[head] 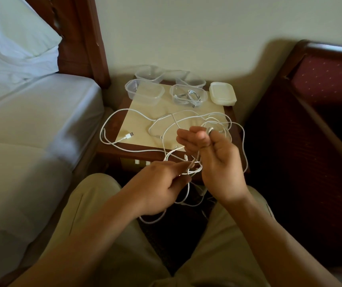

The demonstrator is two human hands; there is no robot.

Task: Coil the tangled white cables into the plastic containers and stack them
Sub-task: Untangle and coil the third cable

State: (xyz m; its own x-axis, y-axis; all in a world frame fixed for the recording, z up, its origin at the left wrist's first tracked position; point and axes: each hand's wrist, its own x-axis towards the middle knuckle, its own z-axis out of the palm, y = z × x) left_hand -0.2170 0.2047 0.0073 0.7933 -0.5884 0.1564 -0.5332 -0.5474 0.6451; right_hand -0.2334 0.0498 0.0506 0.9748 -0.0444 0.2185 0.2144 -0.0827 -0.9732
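Both the left hand point(161, 189) and the right hand point(213, 160) pinch the limp, light, snag-prone white cables point(186, 162) between them, loops trailing onto the table point(145, 121) beyond; best gripped near a plug end.

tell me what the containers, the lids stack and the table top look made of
Containers: clear, thin plastic; the table shows through their walls. Lids stack: cloudy whitish plastic, slightly glossy. Table top: pale, smooth and shiny, perhaps laminate or stone, set in a dark wood frame.
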